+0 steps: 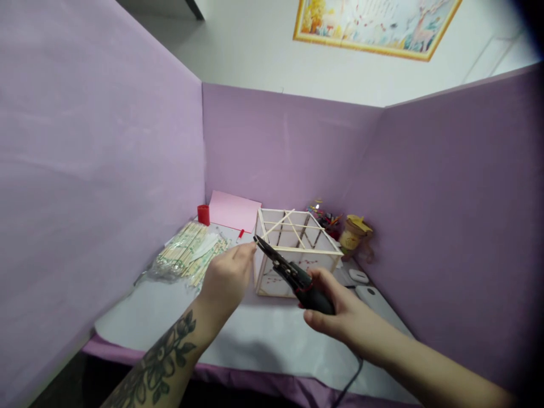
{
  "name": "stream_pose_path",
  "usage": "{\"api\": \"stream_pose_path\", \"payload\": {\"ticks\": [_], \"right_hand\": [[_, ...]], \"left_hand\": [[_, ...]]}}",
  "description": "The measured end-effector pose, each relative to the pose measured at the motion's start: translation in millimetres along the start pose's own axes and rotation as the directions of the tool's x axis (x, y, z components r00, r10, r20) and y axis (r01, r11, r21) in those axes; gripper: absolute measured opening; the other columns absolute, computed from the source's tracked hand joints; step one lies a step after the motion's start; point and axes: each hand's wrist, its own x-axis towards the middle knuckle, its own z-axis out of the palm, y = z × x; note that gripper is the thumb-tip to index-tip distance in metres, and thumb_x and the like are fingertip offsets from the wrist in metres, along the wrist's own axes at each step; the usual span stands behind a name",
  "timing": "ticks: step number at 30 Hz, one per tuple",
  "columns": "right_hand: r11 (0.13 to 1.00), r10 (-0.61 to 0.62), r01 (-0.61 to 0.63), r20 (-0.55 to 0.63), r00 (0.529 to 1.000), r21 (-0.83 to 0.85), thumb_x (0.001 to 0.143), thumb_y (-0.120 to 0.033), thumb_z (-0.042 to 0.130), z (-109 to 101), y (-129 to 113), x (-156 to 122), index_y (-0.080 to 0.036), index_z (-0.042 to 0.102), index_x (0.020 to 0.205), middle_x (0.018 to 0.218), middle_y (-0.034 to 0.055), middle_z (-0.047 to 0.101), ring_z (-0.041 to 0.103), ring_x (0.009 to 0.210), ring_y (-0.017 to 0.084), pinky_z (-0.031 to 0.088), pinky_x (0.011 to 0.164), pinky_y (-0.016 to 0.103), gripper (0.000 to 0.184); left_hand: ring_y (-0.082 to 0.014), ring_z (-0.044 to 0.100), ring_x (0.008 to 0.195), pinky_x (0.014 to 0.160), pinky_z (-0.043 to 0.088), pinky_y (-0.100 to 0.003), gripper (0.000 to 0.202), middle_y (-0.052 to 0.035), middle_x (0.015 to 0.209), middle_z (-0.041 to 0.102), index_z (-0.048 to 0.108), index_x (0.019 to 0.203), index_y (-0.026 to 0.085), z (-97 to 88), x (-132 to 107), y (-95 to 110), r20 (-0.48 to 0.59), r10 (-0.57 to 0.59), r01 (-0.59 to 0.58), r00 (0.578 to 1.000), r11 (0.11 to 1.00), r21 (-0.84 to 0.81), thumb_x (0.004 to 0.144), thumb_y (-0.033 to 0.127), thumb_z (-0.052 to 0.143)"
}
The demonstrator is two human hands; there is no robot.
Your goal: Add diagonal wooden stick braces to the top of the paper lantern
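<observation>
The right hand [340,309] has its fingers wrapped around the dark handle of a pliers-like tool [293,275], which slants up and leftward, its narrow nose reaching the fingertips of the left hand [227,275]. The left hand's fingers are curled in beside that nose; I cannot tell whether they are pinching something small there. Just behind the tool, near the middle of the worktop [148,317], sits a box-shaped frame [314,251] of pale sticks with whitish sides, the front one bearing reddish markings, and thin sticks [278,222] cross its top at angles. To the left of the frame lies a batch of sticks [182,249] with clear wrapping, and behind it stand a red cylinder [203,215] and a pink sheet [235,211], with a small red-ended item [241,234] nearer the frame. Right of the frame are a yellowish cup-like container [352,235] and two white objects [358,276], one in front of the other. A dark cord [352,379] runs over the near edge, below the right hand. Purple panels [289,147] enclose the worktop on three sides
</observation>
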Motion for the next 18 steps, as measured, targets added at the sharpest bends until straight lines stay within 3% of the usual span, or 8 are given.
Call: {"api": "stream_pose_path", "payload": {"ticks": [3, 7, 9, 11, 13, 15, 16, 18], "right_hand": [[0.998, 0.047, -0.050, 0.108, 0.993, 0.028, 0.063, -0.045, 0.071, 13.6, 3.2, 5.8, -0.019, 0.049, 0.118, 0.106, 0.0072, 0.059, 0.055, 0.086, 0.020, 0.043, 0.070, 0.030, 0.064], [0.992, 0.114, -0.094, 0.257, 0.960, -0.087, 0.075, -0.045, 0.062, 37.6, 8.0, 24.4, -0.018, 0.057, 0.099, 0.089, 0.0053, 0.064, 0.051, 0.065, 0.013, 0.038, 0.054, 0.024, 0.037], [0.985, 0.125, -0.083, 0.295, 0.947, -0.151, 0.077, -0.042, 0.061, 50.5, 8.1, 37.5, -0.018, 0.056, 0.095, 0.078, 0.0028, 0.064, 0.049, 0.058, 0.011, 0.037, 0.049, 0.022, 0.030], [0.974, 0.174, -0.115, 0.318, 0.932, -0.197, 0.078, -0.039, 0.062, 62.3, 8.3, 52.4, -0.019, 0.053, 0.091, 0.067, -0.0009, 0.060, 0.047, 0.051, 0.010, 0.034, 0.043, 0.020, 0.025], [0.961, 0.249, -0.190, 0.335, 0.909, -0.199, 0.077, -0.035, 0.062, 72.5, 11.4, 68.4, -0.020, 0.052, 0.085, 0.057, -0.0042, 0.054, 0.043, 0.044, 0.009, 0.029, 0.037, 0.019, 0.020], [0.946, 0.319, -0.275, 0.363, 0.875, -0.168, 0.076, -0.030, 0.061, 80.9, 19.3, 84.7, -0.020, 0.050, 0.078, 0.051, -0.0064, 0.048, 0.040, 0.040, 0.008, 0.027, 0.035, 0.018, 0.015], [0.938, 0.345, -0.313, 0.373, 0.861, -0.147, 0.077, -0.029, 0.059, 84.3, 24.7, 92.8, -0.020, 0.048, 0.075, 0.049, -0.0072, 0.045, 0.039, 0.039, 0.008, 0.027, 0.035, 0.018, 0.014], [0.924, 0.381, -0.366, 0.358, 0.852, -0.112, 0.080, -0.029, 0.055, 89.5, 36.8, 108.0, -0.021, 0.045, 0.074, 0.049, -0.0083, 0.042, 0.037, 0.037, 0.007, 0.028, 0.034, 0.018, 0.014]], "left_hand": [[-0.0164, 0.070, 0.081, 0.075, 0.053, -0.025, 0.021, -0.0068, 0.093, 0.073, 0.058, 0.108, 0.014, -13.5, -13.2, -5.9, -0.090, 0.038, -0.035, 0.995, 0.999, 0.032, 0.089, 0.007, 0.051], [-0.0158, 0.070, 0.078, 0.074, 0.052, -0.025, 0.019, -0.0064, 0.089, 0.073, 0.057, 0.108, 0.014, -22.6, -39.9, -24.1, -0.076, 0.006, 0.001, 0.997, 0.996, 0.090, 0.090, 0.009, 0.053], [-0.0168, 0.070, 0.078, 0.073, 0.052, -0.026, 0.017, -0.0082, 0.090, 0.073, 0.057, 0.107, 0.013, -23.5, -56.5, -35.7, -0.027, -0.076, 0.079, 0.997, 0.988, 0.134, 0.092, 0.014, 0.050], [-0.0190, 0.070, 0.075, 0.067, 0.052, -0.028, 0.018, -0.0094, 0.086, 0.073, 0.060, 0.101, 0.013, -22.0, -72.5, -46.3, 0.099, -0.220, 0.193, 0.970, 0.955, 0.226, 0.094, 0.017, 0.044], [-0.0216, 0.070, 0.069, 0.059, 0.049, -0.029, 0.022, -0.0086, 0.078, 0.072, 0.062, 0.091, 0.015, -16.7, -84.9, -54.5, 0.301, -0.430, 0.311, 0.851, 0.875, 0.371, 0.094, 0.019, 0.040], [-0.0243, 0.070, 0.069, 0.055, 0.046, -0.030, 0.025, -0.0080, 0.075, 0.072, 0.063, 0.088, 0.017, -7.2, -91.8, -60.3, 0.474, -0.597, 0.359, 0.647, 0.788, 0.501, 0.094, 0.022, 0.039], [-0.0259, 0.070, 0.071, 0.056, 0.046, -0.031, 0.026, -0.0084, 0.077, 0.072, 0.063, 0.091, 0.017, -1.2, -93.1, -62.7, 0.536, -0.640, 0.362, 0.551, 0.761, 0.538, 0.095, 0.023, 0.037], [-0.0286, 0.070, 0.077, 0.059, 0.046, -0.033, 0.029, -0.0101, 0.082, 0.073, 0.061, 0.100, 0.017, 11.6, -92.6, -67.2, 0.622, -0.665, 0.363, 0.413, 0.746, 0.558, 0.096, 0.024, 0.034]]}}
